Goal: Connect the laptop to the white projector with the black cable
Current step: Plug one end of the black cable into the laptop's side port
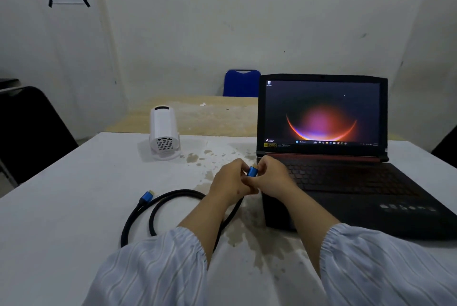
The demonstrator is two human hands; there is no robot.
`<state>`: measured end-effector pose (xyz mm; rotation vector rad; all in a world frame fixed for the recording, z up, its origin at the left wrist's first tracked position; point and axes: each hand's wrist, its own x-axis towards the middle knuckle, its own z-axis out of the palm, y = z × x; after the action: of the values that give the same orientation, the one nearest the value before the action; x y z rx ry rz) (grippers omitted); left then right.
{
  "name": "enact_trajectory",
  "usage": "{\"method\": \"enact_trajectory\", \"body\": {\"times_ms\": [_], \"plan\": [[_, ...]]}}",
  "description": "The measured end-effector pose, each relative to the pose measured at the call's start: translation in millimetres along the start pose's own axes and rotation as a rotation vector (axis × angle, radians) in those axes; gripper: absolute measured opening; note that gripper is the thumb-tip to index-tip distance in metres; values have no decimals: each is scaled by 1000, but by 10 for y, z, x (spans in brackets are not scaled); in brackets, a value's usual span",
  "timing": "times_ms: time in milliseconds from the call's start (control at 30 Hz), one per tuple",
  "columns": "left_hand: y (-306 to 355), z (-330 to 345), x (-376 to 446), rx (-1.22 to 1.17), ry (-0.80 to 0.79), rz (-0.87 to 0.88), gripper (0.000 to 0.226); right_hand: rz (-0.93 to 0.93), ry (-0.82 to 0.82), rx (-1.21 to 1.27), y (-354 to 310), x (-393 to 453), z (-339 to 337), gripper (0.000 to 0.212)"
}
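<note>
1. A black cable (pixel 158 209) with blue plugs is shown looped on the white table (pixel 74 194), just left of the open laptop (pixel 346 182). One blue plug (pixel 252 171) is pinched between the left hand (pixel 231 180) and the right hand (pixel 270 177), both closed around it at the laptop's left rear corner; the free plug (pixel 147 197) lies on the table further left of the laptop.
2. The white projector (pixel 163 131) stands upright well left of the laptop's screen, near the table's far edge, its vented port face turned toward the viewer.
3. Bare, stained tabletop is seen between the projector and the laptop.
4. The laptop's left side and its ports are hidden by the hands; contact between plug and port cannot be made out. Part of the cable passes under the left forearm.
</note>
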<state>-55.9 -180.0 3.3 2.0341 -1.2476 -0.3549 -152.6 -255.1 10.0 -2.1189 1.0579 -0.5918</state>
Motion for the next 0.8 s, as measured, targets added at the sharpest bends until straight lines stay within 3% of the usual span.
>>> {"method": "enact_trajectory", "body": {"times_ms": [200,467,800], "plan": [[-24,163,215,48,85,64,25,57,7,-65,115,146,-77,46],[-288,197,488,250,51,15,29,112,21,-234,430,535,-287,12],[-447,249,774,486,-105,135,33,5,-86,-554,561,855,-382,43]]}}
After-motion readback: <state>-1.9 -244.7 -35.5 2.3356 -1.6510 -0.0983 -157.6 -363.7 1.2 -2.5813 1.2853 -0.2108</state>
